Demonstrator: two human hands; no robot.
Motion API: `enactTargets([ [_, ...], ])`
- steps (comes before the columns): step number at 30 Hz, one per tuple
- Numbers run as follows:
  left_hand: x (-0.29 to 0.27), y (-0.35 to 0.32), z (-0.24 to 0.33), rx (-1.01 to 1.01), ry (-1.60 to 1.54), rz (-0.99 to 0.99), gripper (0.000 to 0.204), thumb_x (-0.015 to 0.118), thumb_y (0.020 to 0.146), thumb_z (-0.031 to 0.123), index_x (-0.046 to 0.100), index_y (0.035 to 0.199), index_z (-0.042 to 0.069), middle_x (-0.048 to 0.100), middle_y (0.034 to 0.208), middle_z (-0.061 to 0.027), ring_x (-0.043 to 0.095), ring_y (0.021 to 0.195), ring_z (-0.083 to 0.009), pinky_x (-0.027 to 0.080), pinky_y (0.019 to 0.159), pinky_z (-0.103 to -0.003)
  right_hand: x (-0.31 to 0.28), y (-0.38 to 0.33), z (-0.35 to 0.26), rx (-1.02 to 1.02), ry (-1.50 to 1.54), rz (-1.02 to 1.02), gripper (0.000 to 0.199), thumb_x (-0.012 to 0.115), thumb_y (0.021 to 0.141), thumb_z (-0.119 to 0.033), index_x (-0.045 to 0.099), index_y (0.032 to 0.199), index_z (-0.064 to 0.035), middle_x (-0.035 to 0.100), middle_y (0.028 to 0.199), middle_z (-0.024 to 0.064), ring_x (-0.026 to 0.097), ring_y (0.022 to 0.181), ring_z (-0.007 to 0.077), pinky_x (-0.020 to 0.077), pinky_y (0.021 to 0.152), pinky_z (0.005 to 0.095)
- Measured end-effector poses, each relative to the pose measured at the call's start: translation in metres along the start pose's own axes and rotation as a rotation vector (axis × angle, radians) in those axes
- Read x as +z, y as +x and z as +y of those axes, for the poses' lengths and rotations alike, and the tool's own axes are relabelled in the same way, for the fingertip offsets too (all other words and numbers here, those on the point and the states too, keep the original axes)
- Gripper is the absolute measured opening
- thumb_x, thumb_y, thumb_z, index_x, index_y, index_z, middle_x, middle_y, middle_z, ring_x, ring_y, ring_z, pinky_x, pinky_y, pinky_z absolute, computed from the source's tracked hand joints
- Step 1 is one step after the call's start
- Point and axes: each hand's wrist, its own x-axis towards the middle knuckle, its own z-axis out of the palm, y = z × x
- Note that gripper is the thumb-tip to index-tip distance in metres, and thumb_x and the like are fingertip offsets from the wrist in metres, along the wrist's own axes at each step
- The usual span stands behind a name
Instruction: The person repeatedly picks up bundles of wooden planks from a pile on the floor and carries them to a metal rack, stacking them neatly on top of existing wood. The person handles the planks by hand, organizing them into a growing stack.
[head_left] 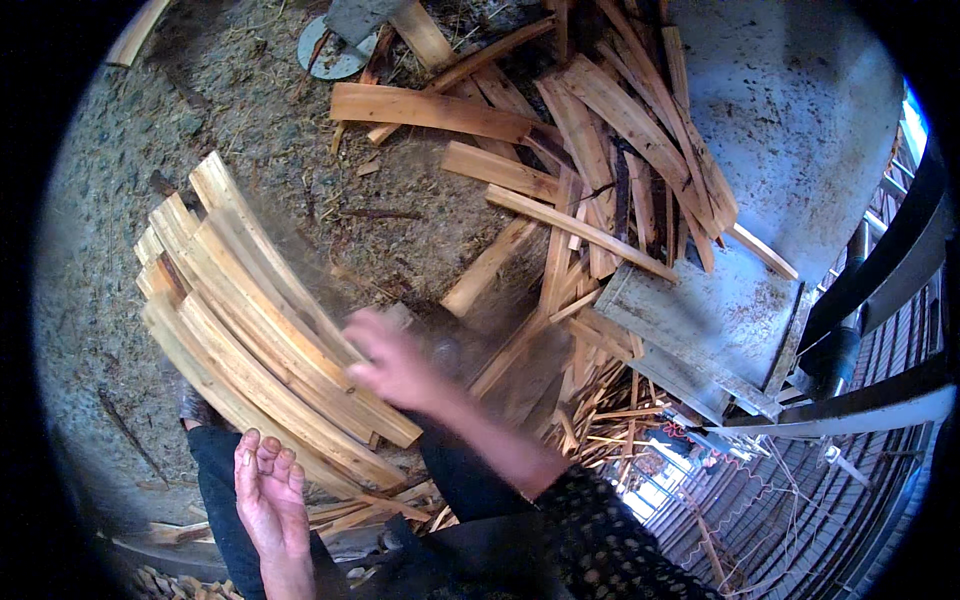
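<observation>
A stack of pale wooden boards (pixel 270 350) lies slantwise in front of me, the boards side by side and overlapping. My right hand (pixel 385 365) is at the right edge of this stack, next to the outermost board. Motion smears its fingers, so whether it grips or only touches that board cannot be made out. Palm up and holding nothing, my left hand (pixel 272 500) is beside the near left side of the stack, its fingers slightly bent and apart.
Loose planks (pixel 620 150) lie in a jumbled heap at the far right, partly against a grey metal surface (pixel 790 130). Thin wood strips (pixel 610 410) pile up below it. Dirt ground (pixel 110 260) with bark scraps spreads on the left. Dark metal bars (pixel 880 270) stand at the right.
</observation>
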Motion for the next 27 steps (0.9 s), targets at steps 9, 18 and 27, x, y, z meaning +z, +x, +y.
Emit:
enactTargets([
  [9,0.014,0.001,-0.04,-0.06,0.011,0.009,0.027,0.052,0.086,0.023,0.05,0.11,0.009,0.058,0.09,-0.0024,0.06,0.076,-0.0143,0.052,0.064,-0.026,-0.302,-0.07,0.172,0.522,-1.148,0.384,0.092,0.072,0.062,-0.019,0.017,0.134,-0.0033,0.043,0.119,0.0231,0.044,0.108,0.0373,0.0365,0.091,0.0391],
  [18,0.02,0.018,-0.085,-0.145,0.084,0.001,0.025,0.049,0.088,0.023,0.051,0.109,0.009,0.059,0.088,-0.0048,0.061,0.075,-0.0169,0.053,0.061,-0.027,-0.336,-0.054,0.216,0.45,-1.012,0.307,0.092,0.073,0.064,-0.023,0.017,0.133,-0.0009,0.058,0.09,0.0231,0.057,0.082,0.0385,0.0456,0.078,0.0413],
  [27,0.032,0.023,-0.089,-0.135,0.124,0.026,0.025,0.051,0.087,0.027,0.052,0.105,0.009,0.058,0.083,-0.003,0.059,0.069,-0.0146,0.05,0.057,-0.024,-0.219,-0.045,0.182,0.363,-0.74,0.462,0.077,0.069,0.064,-0.019,0.027,0.126,-0.0011,0.052,0.106,0.0234,0.053,0.095,0.0391,0.0428,0.082,0.0423],
])
